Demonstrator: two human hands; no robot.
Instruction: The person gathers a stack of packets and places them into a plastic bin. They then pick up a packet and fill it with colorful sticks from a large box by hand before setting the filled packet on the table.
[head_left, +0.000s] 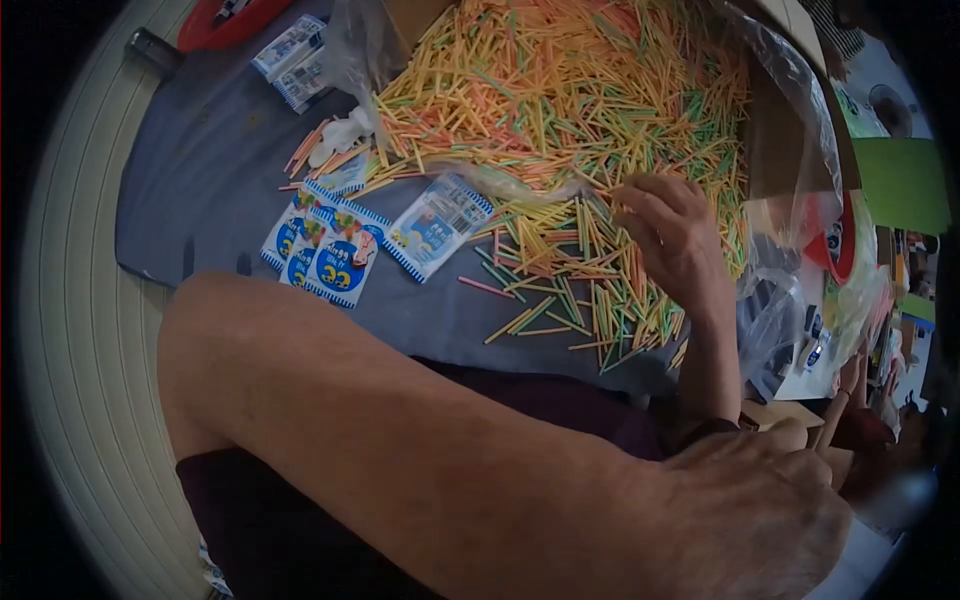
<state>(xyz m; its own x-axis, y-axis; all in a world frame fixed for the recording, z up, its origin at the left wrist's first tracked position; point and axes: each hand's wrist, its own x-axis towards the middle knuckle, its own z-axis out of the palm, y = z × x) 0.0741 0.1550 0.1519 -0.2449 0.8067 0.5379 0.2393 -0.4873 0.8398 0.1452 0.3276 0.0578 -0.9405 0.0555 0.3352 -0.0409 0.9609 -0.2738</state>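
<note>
My right hand (670, 235) is over the near edge of a big heap of thin coloured sticks (560, 90). Its fingers are curled and close together, and whatever they hold, if anything, is too small to name. Across the foreground lies my left forearm, very near the camera, its elbow at the left. My left hand (775, 500) is at the lower right with its back showing and its fingers hidden. Loose yellow, green and pink sticks (540, 250) spread below the heap. A blue and white packet (438, 227) lies left of them, beside several overlapping printed packets (345, 255).
The heap lies in a plastic-lined cardboard box (795, 130). More packets (295, 60), crumpled white material (342, 135) and a red basin (215, 30) are at the upper left. At the right are another red container (845, 240), clear plastic bags (775, 320) and part of another person's arm (850, 385).
</note>
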